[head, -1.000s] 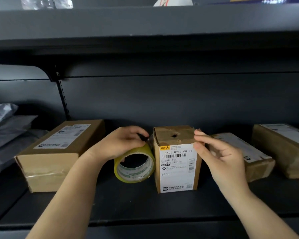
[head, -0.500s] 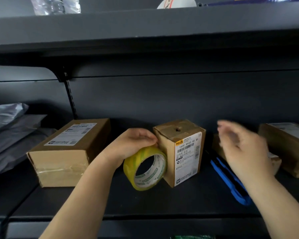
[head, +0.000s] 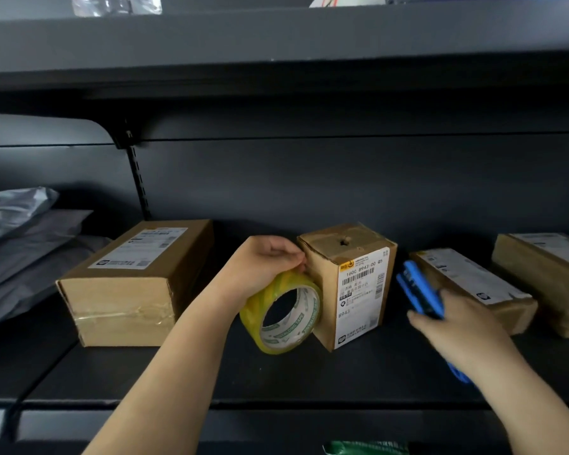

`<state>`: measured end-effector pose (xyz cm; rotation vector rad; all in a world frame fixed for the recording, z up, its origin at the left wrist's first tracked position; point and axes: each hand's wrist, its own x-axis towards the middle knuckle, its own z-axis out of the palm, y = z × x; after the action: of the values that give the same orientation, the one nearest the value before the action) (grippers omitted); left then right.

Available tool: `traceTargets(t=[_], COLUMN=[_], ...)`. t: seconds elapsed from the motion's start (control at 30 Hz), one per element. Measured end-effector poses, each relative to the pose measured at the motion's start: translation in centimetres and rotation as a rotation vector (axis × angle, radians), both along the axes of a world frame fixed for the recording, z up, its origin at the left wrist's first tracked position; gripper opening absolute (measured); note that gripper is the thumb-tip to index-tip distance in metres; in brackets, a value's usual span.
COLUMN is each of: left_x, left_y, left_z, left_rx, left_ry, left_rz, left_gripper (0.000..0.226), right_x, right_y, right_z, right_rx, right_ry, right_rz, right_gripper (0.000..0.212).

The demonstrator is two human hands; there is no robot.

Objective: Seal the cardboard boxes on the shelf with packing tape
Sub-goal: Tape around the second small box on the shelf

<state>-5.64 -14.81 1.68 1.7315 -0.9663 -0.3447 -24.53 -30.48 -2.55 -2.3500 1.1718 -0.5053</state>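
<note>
Dark grey metal shelving [head: 276, 372] (dimly lit) with a slotted upright [head: 138, 178].

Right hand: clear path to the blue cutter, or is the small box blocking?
Probably yes. The right hand already lies over the blue cutter, in the gap between the small box and the flat parcel. Whether its grip has closed is hidden.

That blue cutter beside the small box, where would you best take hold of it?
Around the middle of its long blue cutter body, coming from the front right as the right hand does. It lies flat, pointing backward, in the gap between the upright box and the flat parcel.
</note>
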Motion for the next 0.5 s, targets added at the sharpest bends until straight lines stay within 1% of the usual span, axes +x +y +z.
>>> traceTargets(t=[0.07, 0.1, 0.13, 0.17, 0.2, 0.23, 0.27, 0.3, 0.33, 0.4, 0.5], left_x=[0.0, 0.0, -0.1, -0.1, -0.1, -0.1, -0.1, -0.1, -0.1, -0.1, -0.2], left_y=[-0.2, -0.3, -0.3, -0.4, -0.5, -0.6, -0.6, -0.7, -0.8, -0.9, -1.0], left_z=[0.0, 0.0, 0.0, 0.0, -0.1, -0.1, -0.1, -0.1, -0.1, -0.1, 0.0], left_rx=[-0.006, -0.011, -0.015, -0.018, -0.02, -0.021, -0.021, -0.023, -0.027, -0.034, -0.029], left_ry=[-0.027, -0.035, -0.04, -0.045, -0.054, -0.066, -0.076, -0.08, -0.082, -0.098, -0.139], left_rz=[0.011, 0.015, 0.019, 0.022, 0.025, 0.029, 0.032, 0.034, 0.036, 0.044, 0.048], left_gripper=[0.014, 0.013, 0.012, 0.012, 0.012, 0.013, 0.013, 0.013, 0.012, 0.011, 0.012], right_x=[-1.2, -1.8, -2.3, -2.6, -2.7, -2.8, -2.8, -2.7, -2.5, -2.1, -1.0], right_y=[0.8, 1.3, 2.0, 2.8, 3.7, 4.7, 5.6, 6.3, 6.9, 7.6, 8.4], right_z=[1.7, 2.7, 3.6, 4.4, 5.2, 5.9, 6.5, 6.9, 7.2, 7.3, 6.7], right_rx=[0.014, -0.011, -0.058, -0.101, -0.124, -0.133, -0.148, -0.194, -0.261, -0.416, -0.595], right_ry=[-0.204, -0.287, -0.338, -0.357, -0.349, -0.307, -0.222, -0.112, 0.006, 0.136, 0.187], right_rz=[0.015, 0.043, 0.09, 0.155, 0.24, 0.332, 0.411, 0.475, 0.523, 0.557, 0.564], right_gripper=[0.023, 0.021, 0.019, 0.022, 0.035, 0.054, 0.074, 0.089, 0.096, 0.093, 0.086])
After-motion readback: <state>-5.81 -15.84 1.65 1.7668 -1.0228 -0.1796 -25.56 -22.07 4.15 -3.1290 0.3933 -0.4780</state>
